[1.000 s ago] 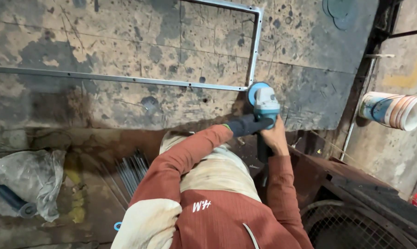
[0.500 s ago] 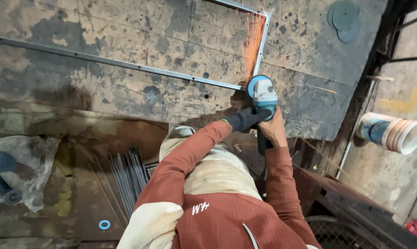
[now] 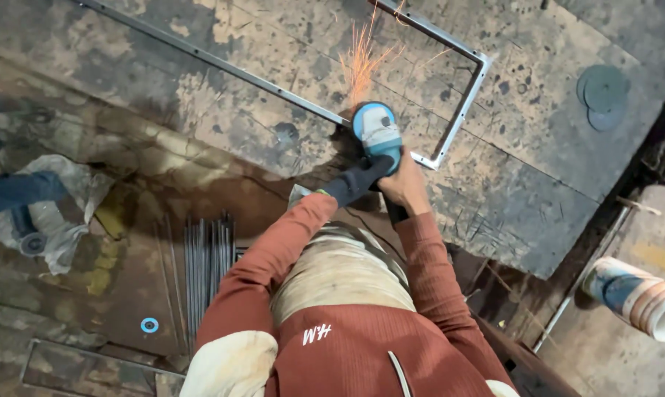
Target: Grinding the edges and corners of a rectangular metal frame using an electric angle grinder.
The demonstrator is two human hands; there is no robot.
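Note:
A blue angle grinder (image 3: 377, 126) rests on the near bar of a thin rectangular metal frame (image 3: 461, 110), just left of its near right corner. Orange sparks (image 3: 360, 59) spray away from the disc across the scorched steel table (image 3: 524, 184). My left hand (image 3: 353, 184), in a dark glove, grips the grinder's body from the left. My right hand (image 3: 406, 185), bare, holds the rear handle beside it. Both red sleeves reach forward over my light apron.
Grey grinding discs (image 3: 603, 88) lie at the table's far right. A bundle of thin rods (image 3: 204, 268) and a small blue ring (image 3: 149, 324) lie on the floor at left, beside a crumpled plastic bag (image 3: 57, 209). A white and blue bucket (image 3: 641, 298) lies at right.
Sparks started about half a second ago and still fly. The grinder has shifted a little left from the frame's corner along the near bar. Both hands keep their grip.

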